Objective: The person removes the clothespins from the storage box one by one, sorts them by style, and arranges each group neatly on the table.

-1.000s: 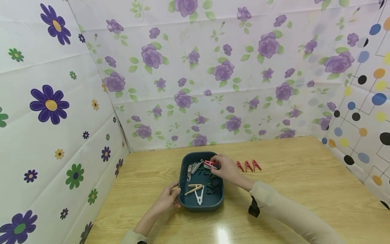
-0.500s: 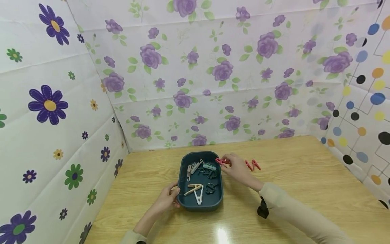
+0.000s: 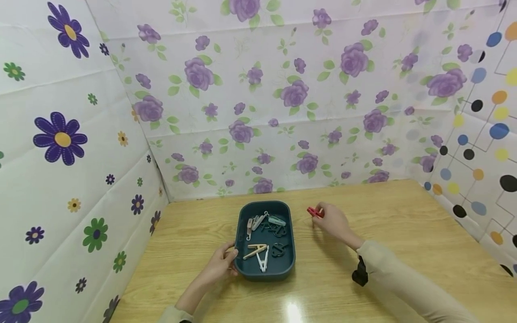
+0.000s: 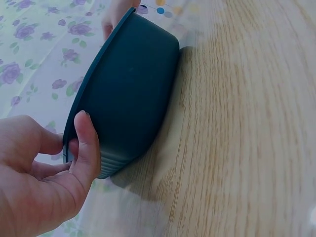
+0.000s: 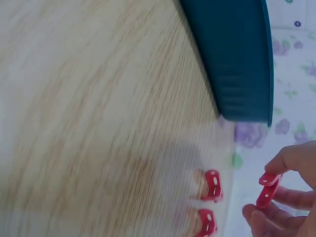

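My right hand (image 3: pixel 333 221) pinches a red clothespin (image 3: pixel 314 212) between thumb and fingers, to the right of a dark teal plastic bin (image 3: pixel 264 277). In the right wrist view the held clothespin (image 5: pixel 268 190) is above the table, beside two more red clothespins (image 5: pixel 213 185) standing there; the hand hides those in the head view. My left hand (image 3: pixel 220 262) grips the bin's near left side, its rim between thumb and fingers. Inside the bin lie a beige clothespin (image 3: pixel 255 250), a white clothespin (image 3: pixel 262 260), a light blue clip (image 3: pixel 276 220), greyish clips (image 3: pixel 249 228) and dark green clips (image 3: pixel 278 250).
The wooden table (image 3: pixel 383 224) reaches back to a wall sheet (image 3: pixel 274 148) with purple roses. A flower-patterned sheet (image 3: pixel 109 215) closes off the left side, and a dotted one (image 3: pixel 484 188) the right.
My right hand has moved from over the bin to the right with the red clothespin, past the rim and over the table. The left hand keeps its grip on the bin.
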`<action>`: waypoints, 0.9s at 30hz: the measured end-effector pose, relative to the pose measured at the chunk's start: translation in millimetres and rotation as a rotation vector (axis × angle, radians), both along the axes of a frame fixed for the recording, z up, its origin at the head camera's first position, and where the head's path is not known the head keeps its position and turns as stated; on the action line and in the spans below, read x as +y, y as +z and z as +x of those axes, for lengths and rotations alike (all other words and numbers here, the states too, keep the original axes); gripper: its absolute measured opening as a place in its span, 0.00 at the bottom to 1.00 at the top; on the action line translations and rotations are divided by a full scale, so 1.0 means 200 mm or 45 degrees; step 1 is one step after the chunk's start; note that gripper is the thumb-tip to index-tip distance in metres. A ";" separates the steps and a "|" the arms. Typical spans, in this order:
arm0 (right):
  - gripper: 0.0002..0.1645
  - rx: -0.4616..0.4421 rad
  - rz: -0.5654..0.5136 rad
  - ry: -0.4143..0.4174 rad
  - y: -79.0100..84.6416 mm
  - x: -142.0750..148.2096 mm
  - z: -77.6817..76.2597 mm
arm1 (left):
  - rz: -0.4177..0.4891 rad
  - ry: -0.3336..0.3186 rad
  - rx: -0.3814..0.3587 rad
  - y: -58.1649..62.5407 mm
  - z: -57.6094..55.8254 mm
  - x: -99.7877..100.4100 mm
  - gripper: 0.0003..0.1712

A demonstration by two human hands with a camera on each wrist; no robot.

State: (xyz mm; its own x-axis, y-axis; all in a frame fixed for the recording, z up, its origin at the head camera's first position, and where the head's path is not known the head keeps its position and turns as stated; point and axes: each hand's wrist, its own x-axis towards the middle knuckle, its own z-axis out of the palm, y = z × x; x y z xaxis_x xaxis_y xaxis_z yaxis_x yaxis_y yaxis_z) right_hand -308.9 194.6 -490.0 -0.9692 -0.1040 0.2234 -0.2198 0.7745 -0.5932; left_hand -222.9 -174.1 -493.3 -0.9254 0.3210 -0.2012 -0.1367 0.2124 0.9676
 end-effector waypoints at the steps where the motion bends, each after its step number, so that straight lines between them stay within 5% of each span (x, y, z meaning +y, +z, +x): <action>1: 0.09 -0.003 0.012 -0.008 0.00 0.01 0.00 | -0.001 0.000 -0.003 0.00 0.00 0.00 0.30; 27: 0.13 -0.162 0.068 -0.169 -0.08 0.34 -0.06 | -0.059 0.021 -0.015 0.01 -0.01 0.01 0.29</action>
